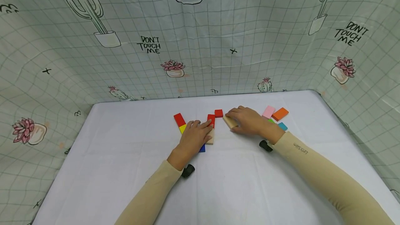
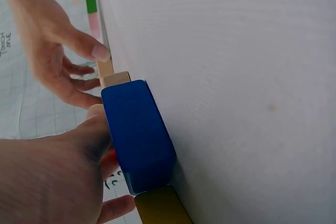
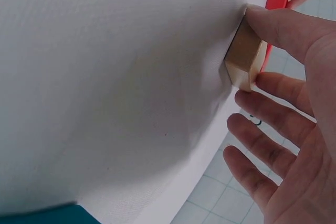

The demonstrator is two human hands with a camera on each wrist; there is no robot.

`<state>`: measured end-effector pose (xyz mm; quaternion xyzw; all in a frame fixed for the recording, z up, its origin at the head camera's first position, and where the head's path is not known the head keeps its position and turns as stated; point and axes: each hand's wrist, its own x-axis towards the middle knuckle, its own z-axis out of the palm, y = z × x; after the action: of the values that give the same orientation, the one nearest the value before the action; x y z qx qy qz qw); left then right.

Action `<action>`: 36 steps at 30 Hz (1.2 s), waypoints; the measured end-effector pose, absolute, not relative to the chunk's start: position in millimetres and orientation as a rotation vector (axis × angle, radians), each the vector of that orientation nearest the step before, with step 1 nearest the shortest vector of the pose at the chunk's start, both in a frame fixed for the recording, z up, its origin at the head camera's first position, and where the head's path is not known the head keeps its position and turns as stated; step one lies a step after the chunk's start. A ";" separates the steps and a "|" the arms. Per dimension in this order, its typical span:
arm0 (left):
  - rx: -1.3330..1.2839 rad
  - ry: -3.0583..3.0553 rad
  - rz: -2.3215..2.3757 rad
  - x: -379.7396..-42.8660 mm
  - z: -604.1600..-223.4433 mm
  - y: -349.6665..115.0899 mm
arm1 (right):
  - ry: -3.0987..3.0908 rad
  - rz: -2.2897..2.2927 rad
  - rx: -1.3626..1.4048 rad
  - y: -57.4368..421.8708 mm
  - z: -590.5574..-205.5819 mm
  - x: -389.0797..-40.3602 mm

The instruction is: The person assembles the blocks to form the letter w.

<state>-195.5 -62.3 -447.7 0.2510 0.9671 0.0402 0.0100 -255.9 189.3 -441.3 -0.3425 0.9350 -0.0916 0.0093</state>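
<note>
My right hand [image 1: 250, 121] pinches a plain wooden block [image 1: 230, 122] between thumb and fingers; in the right wrist view this block [image 3: 244, 51] touches the white surface. Left of it, my left hand [image 1: 193, 138] rests over a group of blocks, fingers spread and relaxed. A red block [image 1: 211, 117] and another wooden block [image 1: 210, 140] lie in line beside its fingertips. Partly under that hand are a blue block [image 1: 202, 148], a yellow block [image 1: 182, 128] and a red block [image 1: 179, 119]. A small red block [image 1: 218, 113] sits between the two hands.
Pink [image 1: 268, 111], orange [image 1: 280, 114], green [image 1: 271, 121] and light-blue [image 1: 282, 126] blocks lie beyond my right wrist. White cloth covers the table [image 1: 125, 148]. A printed curtain [image 1: 206, 44] hangs along its back and sides.
</note>
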 end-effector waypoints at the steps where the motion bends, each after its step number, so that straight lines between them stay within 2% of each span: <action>1: 0.783 3.019 0.124 -195.5 -447.8 -62.3 | 2.919 -0.286 -1.064 189.0 -441.3 -255.9; 26: 0.799 3.004 0.129 -196.0 -448.6 -62.1 | 2.933 -0.335 -1.056 189.5 -442.3 -254.1; 36: 0.785 2.996 0.137 -194.9 -446.8 -61.9 | 2.962 -0.350 -0.981 207.7 -432.9 -242.5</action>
<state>-194.9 -61.9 -446.8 0.2530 0.9662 0.0443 0.0206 -242.5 207.7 -432.9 -0.3124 0.9434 -0.1116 0.0010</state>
